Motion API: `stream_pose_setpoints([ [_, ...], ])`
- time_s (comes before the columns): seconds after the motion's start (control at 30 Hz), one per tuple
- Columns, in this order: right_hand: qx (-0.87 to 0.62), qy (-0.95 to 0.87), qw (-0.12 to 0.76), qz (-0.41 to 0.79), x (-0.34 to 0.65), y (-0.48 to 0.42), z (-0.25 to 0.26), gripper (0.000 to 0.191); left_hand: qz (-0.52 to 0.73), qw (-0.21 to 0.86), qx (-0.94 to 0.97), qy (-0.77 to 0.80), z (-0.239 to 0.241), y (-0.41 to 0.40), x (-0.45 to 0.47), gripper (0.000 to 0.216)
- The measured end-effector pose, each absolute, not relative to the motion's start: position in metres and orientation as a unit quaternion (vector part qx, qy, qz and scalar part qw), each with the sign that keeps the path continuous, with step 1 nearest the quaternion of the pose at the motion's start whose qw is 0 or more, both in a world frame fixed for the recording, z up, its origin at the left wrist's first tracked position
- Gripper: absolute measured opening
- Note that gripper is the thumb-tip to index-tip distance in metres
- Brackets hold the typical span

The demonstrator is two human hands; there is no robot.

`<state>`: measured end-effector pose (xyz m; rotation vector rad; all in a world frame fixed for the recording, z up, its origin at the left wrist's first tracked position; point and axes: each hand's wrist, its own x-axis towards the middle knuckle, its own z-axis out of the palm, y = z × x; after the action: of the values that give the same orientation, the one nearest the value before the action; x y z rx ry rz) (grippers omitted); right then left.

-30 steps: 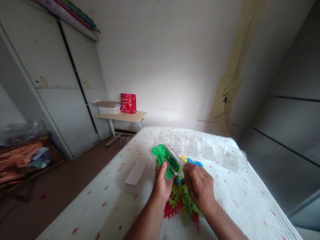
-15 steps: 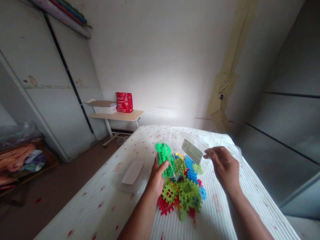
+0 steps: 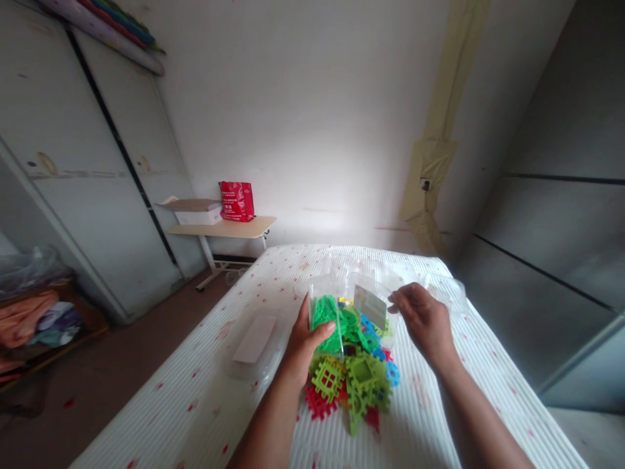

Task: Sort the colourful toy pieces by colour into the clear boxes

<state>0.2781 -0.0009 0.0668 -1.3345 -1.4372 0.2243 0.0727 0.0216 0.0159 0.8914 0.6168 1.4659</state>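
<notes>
My left hand [image 3: 303, 342] grips a clear plastic box [image 3: 326, 306] with green toy pieces inside, held upright above a heap of coloured interlocking pieces [image 3: 359, 384] on the bed. My right hand [image 3: 424, 320] pinches the box's clear lid [image 3: 371, 305], which carries a pale label, just right of the box. The heap holds green, red, blue and yellow pieces and lies directly below both hands.
A second clear lid with a label [image 3: 254, 342] lies on the white striped bedsheet [image 3: 195, 404] to the left. More clear containers [image 3: 446, 290] sit at the bed's far end. A small table [image 3: 222, 229] with a red bag [image 3: 236, 200] stands by the wall, beside a wardrobe [image 3: 88, 189].
My right hand pulled the lid off the box, out to the right, then brought it back closer. My left hand turned the box from tilted to upright.
</notes>
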Motion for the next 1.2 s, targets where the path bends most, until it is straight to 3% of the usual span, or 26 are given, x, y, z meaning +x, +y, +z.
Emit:
stream_pose_setpoints([
  [0.27,-0.593,-0.613,0.518,0.065,0.282,0.001,0.064,0.022,0.621,0.624,0.39,0.27,0.016,0.022,0.069,0.065],
  [0.47,-0.6,-0.627,0.496,0.017,0.284,0.002,0.059,0.022,0.612,0.595,0.427,0.299,0.014,0.023,0.063,0.056],
  [0.8,-0.593,-0.642,0.486,0.006,0.284,0.004,0.057,0.021,0.59,0.602,0.422,0.333,0.018,0.025,0.056,0.08],
  [1.2,-0.596,-0.643,0.48,-0.037,0.287,0.003,0.058,0.02,0.689,0.521,0.37,0.343,0.014,0.029,0.061,0.077],
])
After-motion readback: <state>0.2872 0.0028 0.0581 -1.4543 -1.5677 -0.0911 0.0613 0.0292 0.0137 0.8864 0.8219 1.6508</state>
